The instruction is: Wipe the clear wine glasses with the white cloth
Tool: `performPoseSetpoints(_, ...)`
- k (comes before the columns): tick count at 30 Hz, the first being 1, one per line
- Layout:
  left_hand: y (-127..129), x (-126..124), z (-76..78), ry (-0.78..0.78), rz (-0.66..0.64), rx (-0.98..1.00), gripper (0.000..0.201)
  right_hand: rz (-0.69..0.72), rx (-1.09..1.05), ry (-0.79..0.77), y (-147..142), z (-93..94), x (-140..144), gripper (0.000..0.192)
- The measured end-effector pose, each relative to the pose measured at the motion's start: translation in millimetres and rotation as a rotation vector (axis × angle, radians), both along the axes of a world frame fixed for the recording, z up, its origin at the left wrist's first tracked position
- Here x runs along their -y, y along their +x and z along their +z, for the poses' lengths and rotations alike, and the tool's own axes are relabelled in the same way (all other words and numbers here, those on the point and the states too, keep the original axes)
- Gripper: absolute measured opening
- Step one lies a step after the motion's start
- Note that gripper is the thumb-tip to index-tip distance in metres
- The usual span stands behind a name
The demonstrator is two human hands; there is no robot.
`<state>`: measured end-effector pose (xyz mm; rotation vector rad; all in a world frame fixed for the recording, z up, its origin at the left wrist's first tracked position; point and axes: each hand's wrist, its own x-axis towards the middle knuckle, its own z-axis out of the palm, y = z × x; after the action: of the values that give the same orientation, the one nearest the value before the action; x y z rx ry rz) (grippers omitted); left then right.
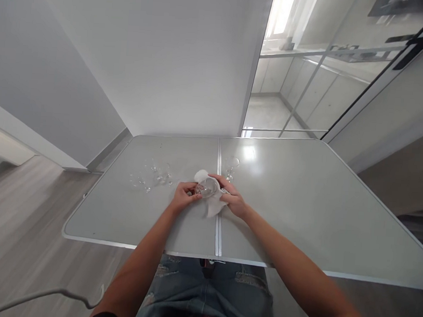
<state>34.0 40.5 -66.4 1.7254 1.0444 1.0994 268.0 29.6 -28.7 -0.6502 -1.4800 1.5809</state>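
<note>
Well, the clear glass [206, 189] is up in both hands over the tbl's metal seam [217, 236], so I'd call the work on this one mid-way: cloth against it, not yet set down. L hand [183, 195], at its 9 o'clock, has fingers pinched on the glass. R hand [232, 197], at 3 o'clock, is closed on the white cloth [215, 207], pressing it to the glass; the cloth's loose end hangs toward 5 o'clock.

Further out, a grp of clear glassware [159, 175] sits approx 9–10 o'clock, and another clear piece [231, 169] at 1–2 o'clock, just past the R fingers. Both lots are untouched rn. Which are done & which are left, can't tell; too faint for an exact ct. All on the grey tabletop [295, 208], w/ a glazed door [292, 87] beyond at 1 o'clock.
</note>
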Motion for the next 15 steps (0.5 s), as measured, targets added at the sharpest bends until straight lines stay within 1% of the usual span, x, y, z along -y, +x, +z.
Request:
performPoseSetpoints(3, 3.4, 1.0, -0.1, -0.113, -0.139, 0.029, 0.059, 0.06, -0.114, -0.113, 0.6, 2.2, 0.4, 0.06)
performPoseSetpoints(4, 4.1, 1.6, -0.2, -0.132, -0.168, 0.047, 0.059, 0.078, -0.134, -0.118, 0.6, 2.9, 0.7, 0.057)
performPoseSetpoints(5, 4.4, 2.1, -0.1, -0.139, -0.189, 0.067, 0.058, 0.102, -0.133, -0.088, 0.5, 3.6, 1.0, 0.054)
performPoseSetpoints(6, 4.3, 2.6, 0.1, -0.14, -0.204, 0.082, 0.057, 0.131, -0.111, -0.02, 0.4, 4.4, 1.2, 0.051)
performPoseSetpoints(7, 3.9, 3.0, 0.5, -0.141, -0.219, 0.087, 0.054, 0.161, -0.073, 0.081, 0.6, 5.2, 1.4, 0.047)
performPoseSetpoints(10, 2.0, 3.2, 2.1, -0.146, -0.236, 0.039, 0.046, 0.188, 0.056, 0.453, 2.0, 6.8, 1.3, 0.037)
performPoseSetpoints(11, 1.6, 3.1, 2.6, -0.139, -0.23, 0.022, 0.046, 0.187, 0.09, 0.55, 2.8, 6.9, 0.9, 0.036)
performPoseSetpoints(13, 1.9, 2.8, 3.4, -0.11, -0.219, 0.004, 0.047, 0.212, 0.133, 0.658, 4.2, 6.6, 0.0, 0.035)
performPoseSetpoints(15, 3.3, 2.8, 3.8, -0.093, -0.252, -0.013, 0.047, 0.253, 0.121, 0.65, 4.3, 5.6, -0.9, 0.038)
